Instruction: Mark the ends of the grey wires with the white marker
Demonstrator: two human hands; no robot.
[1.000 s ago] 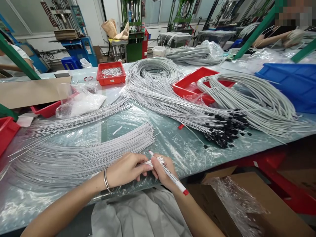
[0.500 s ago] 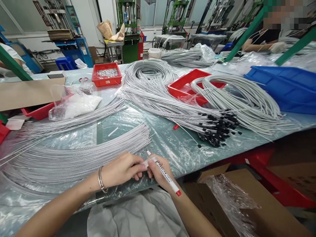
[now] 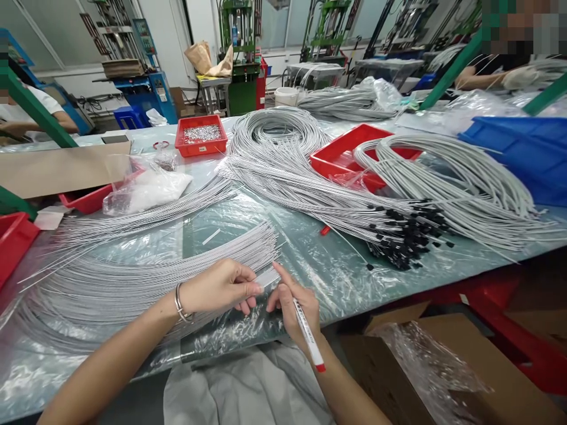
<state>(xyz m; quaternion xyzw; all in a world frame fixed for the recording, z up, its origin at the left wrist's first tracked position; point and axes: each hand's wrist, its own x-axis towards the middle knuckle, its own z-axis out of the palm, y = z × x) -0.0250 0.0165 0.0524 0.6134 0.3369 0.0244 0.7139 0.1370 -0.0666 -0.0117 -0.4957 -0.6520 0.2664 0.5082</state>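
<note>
Wires (image 3: 267, 277) near front edge of counter (image 3: 343, 289), pinched by fingers of left hand (image 3: 217, 289). Right hand (image 3: 299, 301): fingers curled round marker (image 3: 309, 333), index extended. Risk: loose pinch, ends slip uneven.

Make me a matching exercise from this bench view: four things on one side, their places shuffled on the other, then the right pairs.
Things:
1. Marker
2. Small strand bundle
3. Blue bin
4. Black tips

Places:
A. At the picture's right edge
B. In the right hand
C. On the ends of the large pale cable bundle
D. Between the fingers of the left hand

Pairs: 1-B, 2-D, 3-A, 4-C
</note>
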